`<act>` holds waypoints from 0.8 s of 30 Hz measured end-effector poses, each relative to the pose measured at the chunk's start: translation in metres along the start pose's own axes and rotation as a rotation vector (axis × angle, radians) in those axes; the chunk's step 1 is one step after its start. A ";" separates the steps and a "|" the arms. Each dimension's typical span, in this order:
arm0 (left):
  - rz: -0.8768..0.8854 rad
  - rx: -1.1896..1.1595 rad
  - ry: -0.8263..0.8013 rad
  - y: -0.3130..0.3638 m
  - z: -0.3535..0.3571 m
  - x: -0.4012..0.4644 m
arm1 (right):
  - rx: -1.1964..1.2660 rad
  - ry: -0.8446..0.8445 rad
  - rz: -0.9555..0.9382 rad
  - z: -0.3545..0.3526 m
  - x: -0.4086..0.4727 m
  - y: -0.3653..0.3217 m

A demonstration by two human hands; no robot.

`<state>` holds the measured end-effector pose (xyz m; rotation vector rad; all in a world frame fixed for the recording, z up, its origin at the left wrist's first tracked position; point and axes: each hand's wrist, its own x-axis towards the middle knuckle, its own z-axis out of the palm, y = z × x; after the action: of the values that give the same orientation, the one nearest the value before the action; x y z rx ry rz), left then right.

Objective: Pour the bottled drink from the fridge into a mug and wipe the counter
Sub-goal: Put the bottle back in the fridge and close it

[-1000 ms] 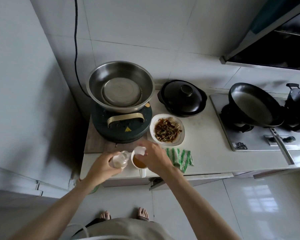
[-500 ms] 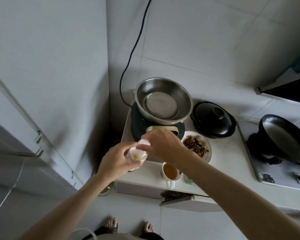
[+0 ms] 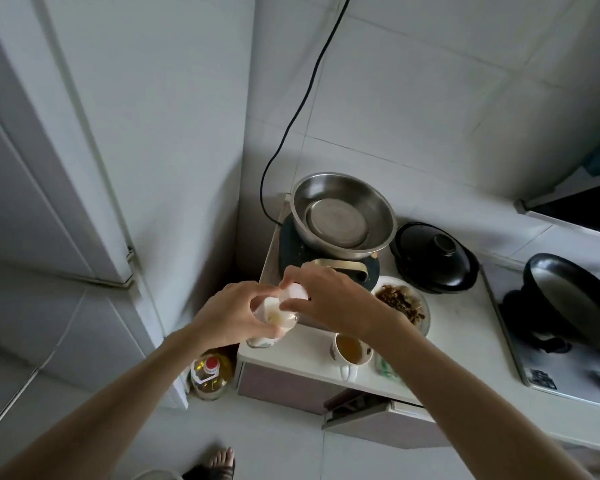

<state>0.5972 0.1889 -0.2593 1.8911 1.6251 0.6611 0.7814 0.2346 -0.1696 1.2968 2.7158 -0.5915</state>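
- Left hand (image 3: 227, 315) wraps the bottle (image 3: 274, 318), steadying it
- Right hand (image 3: 329, 299) pinches the cap (image 3: 296, 292) – likely screwing it on
- Mug (image 3: 350, 351) sits filled on the counter (image 3: 458, 327)

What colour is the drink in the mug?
Amber-brown, like tea, inside the white mug; it shows in the head view.

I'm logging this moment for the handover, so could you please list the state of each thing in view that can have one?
bottle: held by the left hand, off the counter.
cap: at the bottle mouth, pinched by the right hand.
mug: upright, holds amber drink.
clay pot: lid on.
steel basin: empty.
plate: holds food.
oil bottle: capped, on the floor.
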 end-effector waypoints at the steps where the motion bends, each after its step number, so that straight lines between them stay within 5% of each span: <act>1: 0.004 -0.037 -0.017 0.005 -0.001 -0.005 | 0.007 -0.001 -0.023 -0.004 -0.005 0.000; 9: -0.064 -0.202 -0.036 0.036 0.015 -0.057 | 0.173 -0.029 -0.049 -0.001 -0.043 -0.008; 14: -0.140 0.264 0.301 0.054 0.032 -0.103 | -0.055 0.274 0.235 0.049 -0.058 -0.054; 17: -0.212 -0.105 0.142 0.049 0.010 -0.138 | -0.155 0.351 -0.150 0.071 -0.079 -0.071; 20: -0.197 -0.416 -0.250 0.040 -0.021 -0.178 | -0.004 0.371 -0.571 0.088 -0.105 -0.085; 22: -0.196 -0.377 -0.324 0.038 -0.033 -0.201 | 0.014 0.331 -0.617 0.099 -0.112 -0.106; 24: -0.243 -0.309 -0.175 0.032 -0.041 -0.217 | -0.041 0.331 -0.452 0.103 -0.107 -0.133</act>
<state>0.5611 -0.0254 -0.2098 1.4612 1.5117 0.5872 0.7388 0.0419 -0.1988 0.8286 3.3065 -0.3692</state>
